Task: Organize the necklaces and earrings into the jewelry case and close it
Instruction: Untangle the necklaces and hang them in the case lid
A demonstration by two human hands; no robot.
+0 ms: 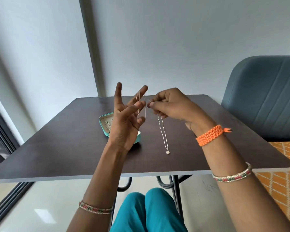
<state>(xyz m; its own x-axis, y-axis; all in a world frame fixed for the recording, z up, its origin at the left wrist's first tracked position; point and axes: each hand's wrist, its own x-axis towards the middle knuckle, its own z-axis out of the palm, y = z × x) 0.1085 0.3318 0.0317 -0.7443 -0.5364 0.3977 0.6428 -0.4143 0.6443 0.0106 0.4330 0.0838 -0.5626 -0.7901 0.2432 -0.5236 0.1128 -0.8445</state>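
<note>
The right hand (171,106) pinches a thin silver necklace (162,131) between thumb and fingertips, held above the dark table (57,156). Its chain hangs in a narrow loop ending in a small round pendant (168,151). The left hand (126,118) is raised with fingers spread, fine strands draped over them. Behind it, farther left, the teal jewelry case (105,122) lies open with pale lining.

Thin silver necklace (161,129) hanging above table, round pendant (167,152) lowest; teal jewelry case (105,124) open behind.
</note>
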